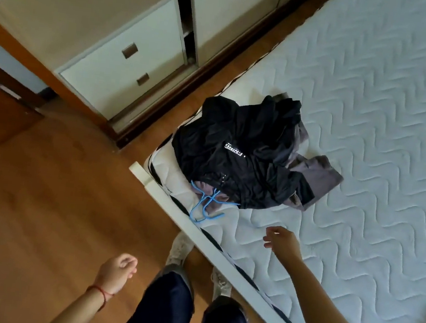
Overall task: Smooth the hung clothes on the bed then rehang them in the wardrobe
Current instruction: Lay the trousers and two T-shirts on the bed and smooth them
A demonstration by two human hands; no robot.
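Fingers, right hand (281,239): loosely curled and released, nothing grasped; held above the mattress edge, near the hanger hooks but apart from them.
Fingers, left hand (118,270): loosely curled, nothing grasped; held over the wooden floor (40,207), beside the left leg. A red string is worn on the wrist.
Clothes: a crumpled pile is laid on the near corner of the bed (371,127). A black jacket (240,151) with white lettering is seen on top; a grey garment (317,177) is shown spreading out from beneath it on the right.
Hangers: blue hangers (205,206) are seen protruding from the near end of the pile, with hooks lying on the mattress close to the white bed frame (173,210).
Wardrobe (224,15): pale doors are set beyond the floor strip left of the bed; a dark gap is left between two panels.
Drawer unit (121,69): two recessed handles are shown.
Person: dark trousers and pale shoes are seen at the bed frame.
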